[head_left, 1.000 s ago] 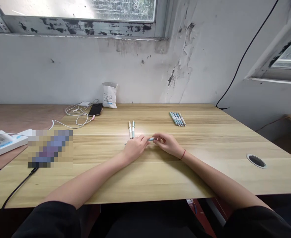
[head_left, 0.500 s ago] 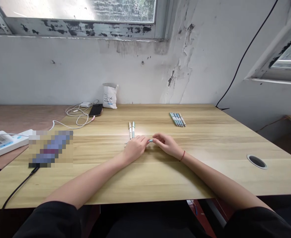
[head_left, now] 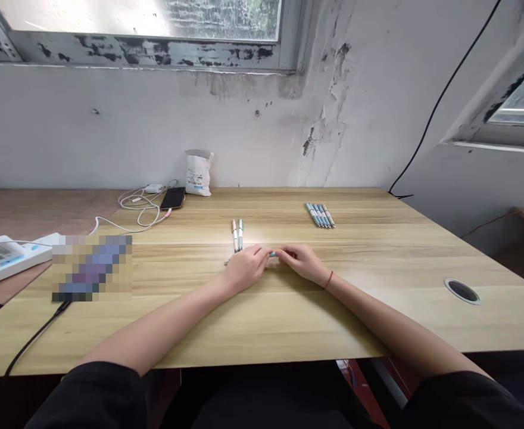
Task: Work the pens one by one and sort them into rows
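My left hand (head_left: 246,266) is closed around a light blue pen (head_left: 272,254) just above the table. The pen lies crosswise; its metal end pokes out left of the hand, while the middle is hidden by the fingers. At the pen's right end, the fingertips of my right hand (head_left: 301,262) are pinched together on it. Beyond my left hand lie two pens side by side, a cream one (head_left: 234,233) and a pale green one (head_left: 240,232), their near ends close to my knuckles.
Several pens (head_left: 320,215) lie in a row at the back right. A white packet (head_left: 198,173) stands against the wall beside a black phone (head_left: 172,198) on a cable. A blurred-out device (head_left: 93,268) and a power strip (head_left: 16,259) are left; a cable hole (head_left: 462,291) is right.
My right hand has shifted slightly, and its fingers have closed onto the pen's right end. My left hand and its pen have moved a touch to the right.
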Demonstrator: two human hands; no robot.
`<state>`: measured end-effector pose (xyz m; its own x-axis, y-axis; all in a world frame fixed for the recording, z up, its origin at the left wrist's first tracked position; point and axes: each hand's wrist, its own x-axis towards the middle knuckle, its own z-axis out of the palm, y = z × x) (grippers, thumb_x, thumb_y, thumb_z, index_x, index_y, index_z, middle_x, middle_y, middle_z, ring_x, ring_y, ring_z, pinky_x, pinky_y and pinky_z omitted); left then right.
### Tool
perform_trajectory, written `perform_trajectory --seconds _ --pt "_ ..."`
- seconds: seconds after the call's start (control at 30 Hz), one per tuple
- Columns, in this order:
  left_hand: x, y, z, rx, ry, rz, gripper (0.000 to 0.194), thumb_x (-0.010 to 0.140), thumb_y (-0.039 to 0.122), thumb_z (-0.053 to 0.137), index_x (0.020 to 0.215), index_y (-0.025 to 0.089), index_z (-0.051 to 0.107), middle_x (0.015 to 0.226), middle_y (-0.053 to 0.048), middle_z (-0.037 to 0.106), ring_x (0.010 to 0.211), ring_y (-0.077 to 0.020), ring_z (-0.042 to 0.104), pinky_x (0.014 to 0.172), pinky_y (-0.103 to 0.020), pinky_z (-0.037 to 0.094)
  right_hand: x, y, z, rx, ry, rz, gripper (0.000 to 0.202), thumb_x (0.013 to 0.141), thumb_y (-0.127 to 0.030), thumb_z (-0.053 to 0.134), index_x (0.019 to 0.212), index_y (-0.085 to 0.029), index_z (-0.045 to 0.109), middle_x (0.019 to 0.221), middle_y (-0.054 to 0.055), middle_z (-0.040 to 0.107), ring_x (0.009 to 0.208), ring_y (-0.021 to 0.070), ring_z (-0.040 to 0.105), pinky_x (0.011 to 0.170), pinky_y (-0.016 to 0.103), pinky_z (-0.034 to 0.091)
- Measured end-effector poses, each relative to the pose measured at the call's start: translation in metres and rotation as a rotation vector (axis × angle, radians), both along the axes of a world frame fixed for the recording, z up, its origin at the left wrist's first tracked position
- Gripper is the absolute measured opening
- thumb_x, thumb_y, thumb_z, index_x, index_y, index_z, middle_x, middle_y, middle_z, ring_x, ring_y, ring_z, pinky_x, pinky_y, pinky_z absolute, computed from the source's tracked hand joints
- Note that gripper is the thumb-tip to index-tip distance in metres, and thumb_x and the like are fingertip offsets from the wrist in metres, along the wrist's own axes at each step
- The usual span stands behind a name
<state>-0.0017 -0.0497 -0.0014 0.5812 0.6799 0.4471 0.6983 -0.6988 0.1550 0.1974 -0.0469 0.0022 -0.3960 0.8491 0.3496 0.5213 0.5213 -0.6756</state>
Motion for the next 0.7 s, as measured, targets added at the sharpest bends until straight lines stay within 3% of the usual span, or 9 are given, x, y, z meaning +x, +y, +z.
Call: perform_trajectory --seconds 0.07,0.13,0.27,0.43,0.7 --pt "0.0004 -0.0005 0.0006 0.003 -0.005 0.000 0.025 0.094 0.030 0.035 0.107 0.022 0.054 0.099 -0.002 0.059 0.089 -0.0155 0.058 0.073 -0.026 0.047 0.0004 -0.0004 0.0008 -0.003 -0.024 0.039 0.033 0.089 -0.040 0.044 0.077 -0.017 0.066 0.066 0.003 0.063 0.058 0.0118 0.051 0.055 0.024 0.039" --pt "0.0007 -0.0005 0.0002 0.007 0.007 0.003 0.025 0.094 0.033 0.035 0.108 0.022 0.053 0.100 -0.002 0.058 0.088 -0.0153 0.058 0.071 -0.025 0.047 -0.0002 -0.0009 0.0001 0.014 -0.001 0.046 0.028 0.088 -0.038 0.047 0.084 -0.018 0.066 0.072 0.003 0.065 0.060 0.0119 0.052 0.056 0.024 0.040" --pt "0.0009 0.0000 -0.0021 0.011 0.036 0.032 0.028 0.095 0.033 0.031 0.106 0.021 0.054 0.097 -0.003 0.056 0.080 -0.0135 0.058 0.063 -0.023 0.046 -0.0033 -0.0013 -0.0039 0.111 0.043 0.007 0.018 0.085 -0.032 0.052 0.090 -0.020 0.064 0.079 0.003 0.066 0.062 0.0117 0.053 0.057 0.024 0.042" --pt "0.0007 0.0001 -0.0030 -0.004 0.018 0.037 0.031 0.096 0.032 0.028 0.106 0.020 0.054 0.094 -0.004 0.056 0.080 -0.0131 0.059 0.064 -0.023 0.047 -0.0031 -0.0002 -0.0069 0.165 0.057 -0.013 0.013 0.085 -0.029 0.052 0.090 -0.021 0.061 0.081 0.002 0.064 0.062 0.0112 0.053 0.059 0.025 0.043" --pt "-0.0007 0.0003 0.0000 -0.028 -0.061 -0.011 0.030 0.095 0.025 0.032 0.120 0.025 0.048 0.097 -0.002 0.059 0.083 -0.0133 0.059 0.069 -0.024 0.048 -0.0020 0.0006 -0.0046 0.047 0.116 -0.041 0.018 0.081 -0.035 0.056 0.089 -0.020 0.061 0.078 0.002 0.064 0.059 0.0110 0.052 0.056 0.026 0.044"
